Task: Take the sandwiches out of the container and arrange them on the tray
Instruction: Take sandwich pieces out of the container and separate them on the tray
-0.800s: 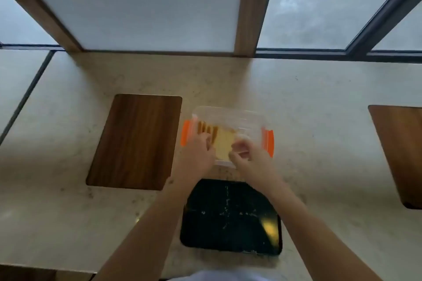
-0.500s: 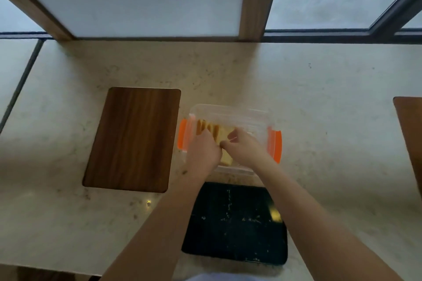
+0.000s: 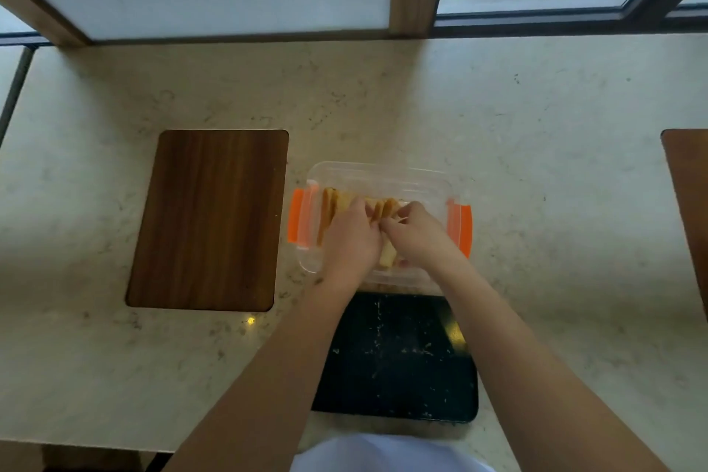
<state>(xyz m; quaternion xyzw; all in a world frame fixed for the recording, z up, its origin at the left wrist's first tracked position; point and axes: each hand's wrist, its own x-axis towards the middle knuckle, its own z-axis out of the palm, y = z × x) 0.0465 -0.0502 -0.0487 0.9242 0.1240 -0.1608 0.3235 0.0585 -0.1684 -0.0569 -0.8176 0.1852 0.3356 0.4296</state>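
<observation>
A clear plastic container (image 3: 383, 174) with orange side clips stands in the middle of the counter. Several toasted sandwiches (image 3: 330, 209) stand on edge inside it. Both hands reach into it. My left hand (image 3: 350, 241) and my right hand (image 3: 419, 236) meet over one sandwich (image 3: 387, 209) near the middle, fingers pinched on its top edge from either side. A black tray (image 3: 398, 360) flecked with crumbs lies just in front of the container, with nothing on it; my forearms cover part of it.
A dark wooden board (image 3: 208, 220) lies to the left of the container. Another wooden board (image 3: 689, 199) shows at the right edge. The counter (image 3: 536, 165) is pale stone, with window frames along its far side.
Both hands moved farther into the container and closed together on a sandwich near the middle. The camera tilted down a little.
</observation>
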